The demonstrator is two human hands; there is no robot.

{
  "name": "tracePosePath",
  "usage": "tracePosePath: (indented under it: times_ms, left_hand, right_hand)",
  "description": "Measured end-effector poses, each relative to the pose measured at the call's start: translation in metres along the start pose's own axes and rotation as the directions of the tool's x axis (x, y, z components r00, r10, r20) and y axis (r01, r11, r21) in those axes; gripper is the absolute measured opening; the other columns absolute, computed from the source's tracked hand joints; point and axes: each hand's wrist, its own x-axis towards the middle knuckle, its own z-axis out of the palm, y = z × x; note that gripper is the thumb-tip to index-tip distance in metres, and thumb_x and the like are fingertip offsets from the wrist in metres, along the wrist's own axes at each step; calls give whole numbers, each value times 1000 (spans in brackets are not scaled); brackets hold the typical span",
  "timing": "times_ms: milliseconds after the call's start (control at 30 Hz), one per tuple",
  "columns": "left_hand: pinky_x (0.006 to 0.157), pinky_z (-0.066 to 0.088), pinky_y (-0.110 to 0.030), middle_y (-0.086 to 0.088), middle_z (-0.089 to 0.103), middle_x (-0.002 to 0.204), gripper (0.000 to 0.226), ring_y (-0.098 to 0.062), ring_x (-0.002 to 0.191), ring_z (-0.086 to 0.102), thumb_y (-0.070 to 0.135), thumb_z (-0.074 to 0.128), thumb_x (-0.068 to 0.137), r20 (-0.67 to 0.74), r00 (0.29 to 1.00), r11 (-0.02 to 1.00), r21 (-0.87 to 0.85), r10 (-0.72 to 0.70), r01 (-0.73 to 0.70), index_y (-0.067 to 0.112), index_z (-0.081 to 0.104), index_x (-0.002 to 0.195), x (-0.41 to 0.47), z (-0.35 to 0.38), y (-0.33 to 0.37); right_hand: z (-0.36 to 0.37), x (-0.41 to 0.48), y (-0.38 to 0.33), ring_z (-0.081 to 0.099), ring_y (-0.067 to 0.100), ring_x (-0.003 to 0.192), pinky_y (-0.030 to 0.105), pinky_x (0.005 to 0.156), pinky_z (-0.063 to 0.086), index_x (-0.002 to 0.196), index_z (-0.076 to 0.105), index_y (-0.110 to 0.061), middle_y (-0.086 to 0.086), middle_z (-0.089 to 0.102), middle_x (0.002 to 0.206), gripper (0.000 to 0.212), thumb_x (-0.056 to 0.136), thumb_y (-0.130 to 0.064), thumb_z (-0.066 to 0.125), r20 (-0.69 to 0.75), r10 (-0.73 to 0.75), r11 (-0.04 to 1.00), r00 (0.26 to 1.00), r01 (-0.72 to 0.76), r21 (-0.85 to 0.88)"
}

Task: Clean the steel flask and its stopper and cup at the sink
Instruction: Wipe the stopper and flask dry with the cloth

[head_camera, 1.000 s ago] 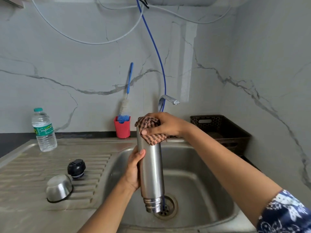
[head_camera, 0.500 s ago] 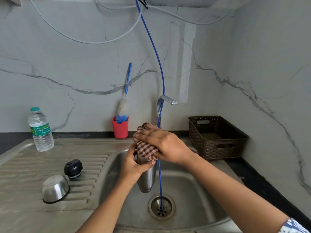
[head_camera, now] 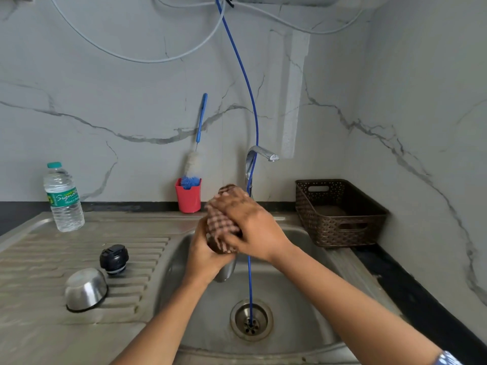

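A steel flask [head_camera: 227, 271] and checked cloth [head_camera: 220, 226] held over the sink [head_camera: 290, 325].
The left hand [head_camera: 208, 255] curls its fingers round the flask's lower part; the right hand [head_camera: 254, 229] clasps the cloth over its upper end. The black stopper [head_camera: 114, 259] and upturned steel cup [head_camera: 85, 289] sit just beside each other on the draining board [head_camera: 39, 259].

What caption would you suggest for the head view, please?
Over the sink, the left hand holds the steel flask while the right hand wipes it with a checked cloth.
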Motion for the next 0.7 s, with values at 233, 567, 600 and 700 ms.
tracePosePath:
  times_ms: [233, 567, 600, 700]
  left_hand:
    - [86, 49, -21, 19, 62, 113, 88, -2, 105, 61, 36, 88, 43, -7, 1000, 1000, 8, 14, -14, 45, 47, 120, -1, -4, 1]
    - [86, 55, -36, 10, 64, 110, 88, -12, 99, 66, 39, 84, 37, -16, 990, 981, -139, -140, 136, 51, 44, 114, -1, -4, 7]
    - [85, 54, -31, 11, 63, 109, 90, -8, 98, 66, 37, 84, 36, -24, 991, 972, -196, -135, 127, 42, 44, 117, 1, -6, 11]
    - [81, 53, -21, 9, 62, 110, 88, 1, 92, 66, 30, 82, 39, -44, 994, 954, -289, -99, 82, 27, 45, 118, 5, -9, 29]
  right_hand:
    - [11, -28, -7, 39, 24, 136, 35, 117, 26, 136, 49, -3, 14, 50, 139, 49, 91, -20, 61, -140, -24, 997, 990, 13, -82]
    - [-9, -15, 29, 68, 11, 85, 28, 81, 50, 104, 67, -10, 8, 72, 99, 28, 90, -34, 61, 239, 807, 137, 540, -566, 813]
    - [0, -24, 38, 70, 21, 85, 33, 80, 53, 106, 66, -7, 13, 72, 98, 38, 87, -39, 63, 363, 844, -113, 394, -532, 839]
    - [34, -54, 53, 68, 35, 96, 50, 94, 50, 117, 64, -5, 17, 71, 103, 64, 75, -53, 67, 544, 828, -453, 132, -415, 789]
